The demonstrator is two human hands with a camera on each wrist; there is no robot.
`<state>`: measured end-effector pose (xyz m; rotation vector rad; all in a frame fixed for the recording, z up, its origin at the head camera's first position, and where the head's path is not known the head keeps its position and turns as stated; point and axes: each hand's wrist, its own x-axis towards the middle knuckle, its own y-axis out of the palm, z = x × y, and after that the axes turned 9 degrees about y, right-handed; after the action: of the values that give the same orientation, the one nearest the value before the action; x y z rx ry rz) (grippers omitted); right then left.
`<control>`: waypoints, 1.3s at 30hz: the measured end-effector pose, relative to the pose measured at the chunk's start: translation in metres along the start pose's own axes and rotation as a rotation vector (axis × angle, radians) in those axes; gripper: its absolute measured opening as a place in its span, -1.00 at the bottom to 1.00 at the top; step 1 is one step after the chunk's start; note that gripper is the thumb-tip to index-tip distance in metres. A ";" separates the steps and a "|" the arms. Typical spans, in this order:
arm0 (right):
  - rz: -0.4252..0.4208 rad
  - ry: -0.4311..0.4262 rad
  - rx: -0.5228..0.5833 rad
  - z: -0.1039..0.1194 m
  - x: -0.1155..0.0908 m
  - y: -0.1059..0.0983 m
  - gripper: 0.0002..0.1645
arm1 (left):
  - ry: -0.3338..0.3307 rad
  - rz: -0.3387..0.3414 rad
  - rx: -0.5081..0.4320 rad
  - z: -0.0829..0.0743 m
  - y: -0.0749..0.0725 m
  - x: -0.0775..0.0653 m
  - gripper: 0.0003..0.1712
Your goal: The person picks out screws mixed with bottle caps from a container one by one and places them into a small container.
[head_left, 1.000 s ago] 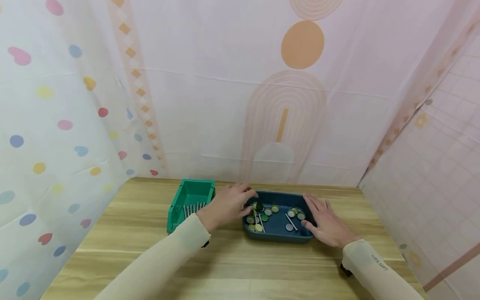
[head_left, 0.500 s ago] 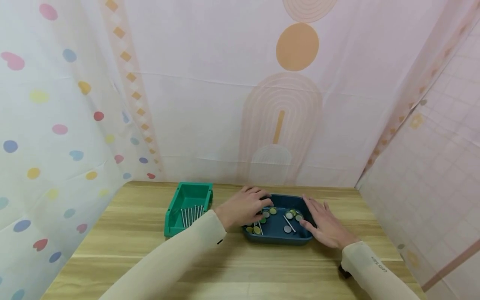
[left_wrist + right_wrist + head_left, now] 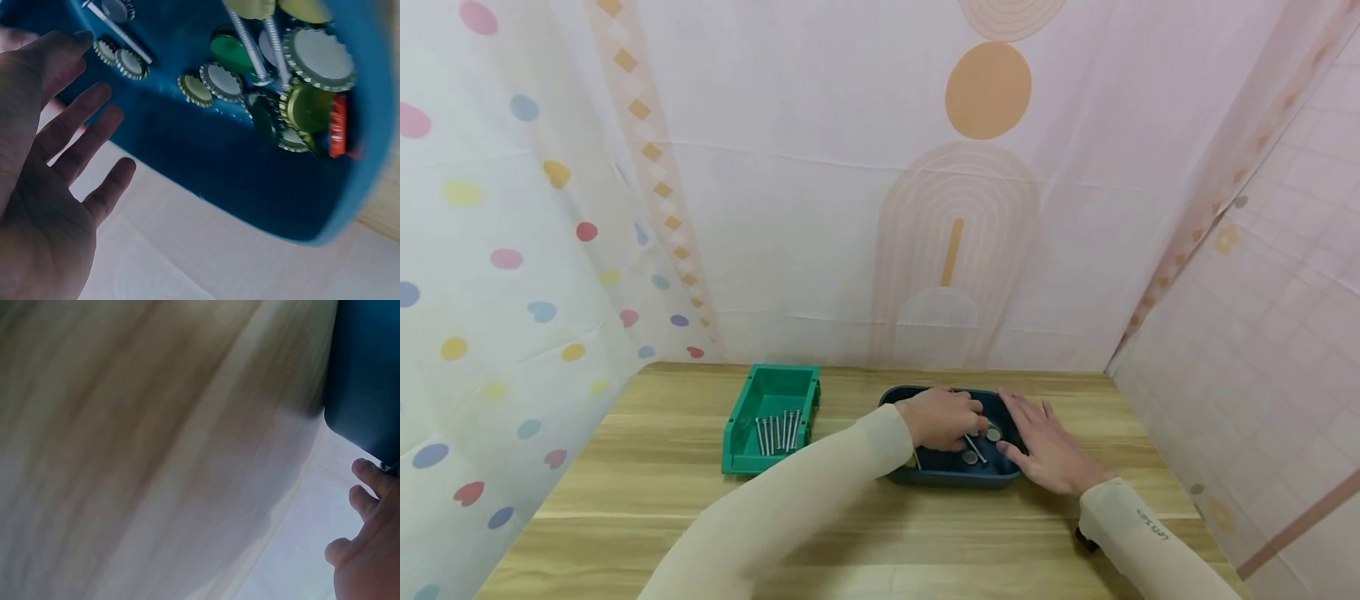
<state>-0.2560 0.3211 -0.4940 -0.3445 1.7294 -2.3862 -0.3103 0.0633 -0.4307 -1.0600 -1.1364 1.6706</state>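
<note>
1. Closest to the body, 2 cream sleeves come in over the wooden table (image 3: 1000,542): the left sleeve (image 3: 797,500) slants across its middle, and the right sleeve (image 3: 1138,533) lies off to the side.
2. The left hand (image 3: 942,419) is over the blue tray (image 3: 955,481), its fingers parted and loosely bent, with nothing visibly gripped. It stands in the way, covering much of the tray's left half. The right hand (image 3: 1048,450) rests along the tray's right rim, fingers extended.
3. The loose screw (image 3: 976,450) lies in the tray, just beside the left fingertips; I can't tell whether they touch it. A bottle cap (image 3: 994,434) sits near it.
4. Left of the tray, apart from it, the green bin (image 3: 763,464) holds a row of screws (image 3: 780,433). Behind everything hangs a patterned cloth (image 3: 820,233).
5. The left wrist view reveals what the head view hides: a heap of caps (image 3: 320,57), 2 more screws (image 3: 245,37) and a red piece (image 3: 338,125). The right wrist view shows mostly table and the tray's outer wall.
6. The loose screw's long axis runs diagonally, its head toward the tray's near right, its tip far left.
</note>
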 end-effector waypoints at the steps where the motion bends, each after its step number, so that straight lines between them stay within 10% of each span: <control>1: -0.001 -0.002 -0.001 0.000 0.000 0.001 0.04 | 0.009 0.005 -0.003 -0.001 0.000 0.005 -0.57; 19: -0.003 -0.017 0.019 0.001 -0.006 0.001 0.04 | -0.007 0.090 0.014 -0.020 0.007 0.047 -0.77; 26: 0.000 -0.017 0.020 0.000 -0.006 0.003 0.04 | -0.011 0.085 0.028 -0.010 0.043 0.073 -0.93; 39: 0.008 0.003 0.039 0.002 -0.007 0.002 0.03 | -0.077 0.171 -0.029 -0.011 0.043 0.074 -0.76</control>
<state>-0.2486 0.3207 -0.4959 -0.3282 1.6795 -2.4123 -0.3295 0.1244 -0.4880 -1.1463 -1.1492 1.8472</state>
